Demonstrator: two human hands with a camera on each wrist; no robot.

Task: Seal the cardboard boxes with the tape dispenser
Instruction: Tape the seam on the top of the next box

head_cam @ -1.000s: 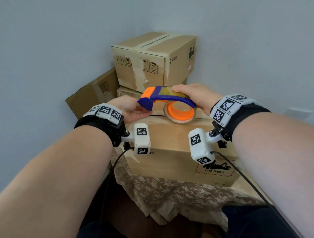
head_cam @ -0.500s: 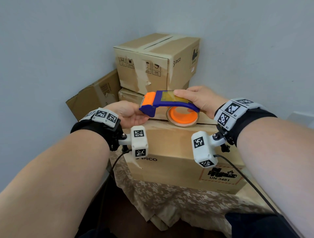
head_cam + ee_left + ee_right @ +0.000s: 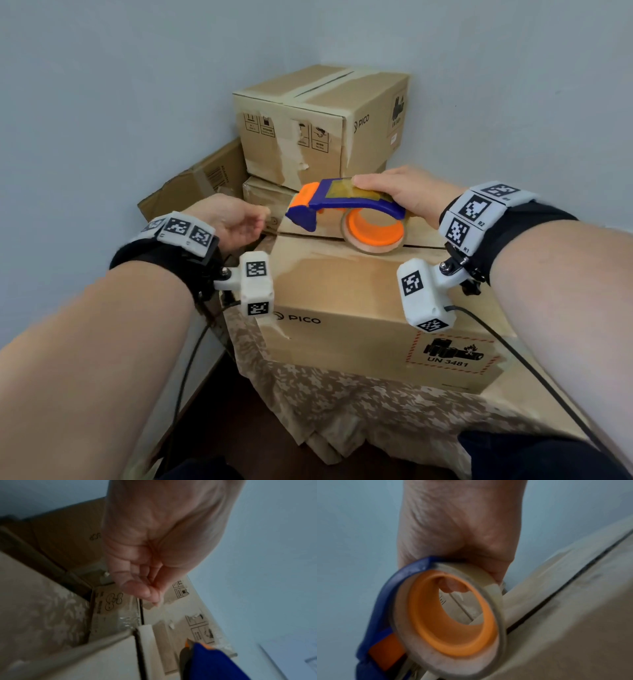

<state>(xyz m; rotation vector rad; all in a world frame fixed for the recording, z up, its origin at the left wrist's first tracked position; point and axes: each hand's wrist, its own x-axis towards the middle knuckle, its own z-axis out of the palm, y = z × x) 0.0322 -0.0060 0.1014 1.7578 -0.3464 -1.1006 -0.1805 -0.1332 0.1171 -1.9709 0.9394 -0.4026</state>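
Observation:
A blue and orange tape dispenser (image 3: 346,205) with a clear tape roll (image 3: 450,615) rests on the far top edge of the front PICO cardboard box (image 3: 342,291). My right hand (image 3: 394,192) grips it from above, fingers over the blue handle. My left hand (image 3: 236,219) hovers just left of the dispenser's nose (image 3: 211,662) without touching it. Its thumb and fingertips (image 3: 149,595) are pinched together, and a faint clear strip seems to run from them toward the nose. A dark seam (image 3: 556,592) crosses the box top beside the roll.
Two more boxes (image 3: 308,120) are stacked in the corner behind, the upper one with torn tape on its side. Another box (image 3: 195,178) leans against the left wall. A patterned cloth (image 3: 325,394) covers the surface under the front box. Walls close in at left and back.
My left hand has come off the dispenser's nose and drawn back to the left, fingers pinched. The right hand and dispenser have shifted slightly right over the box top.

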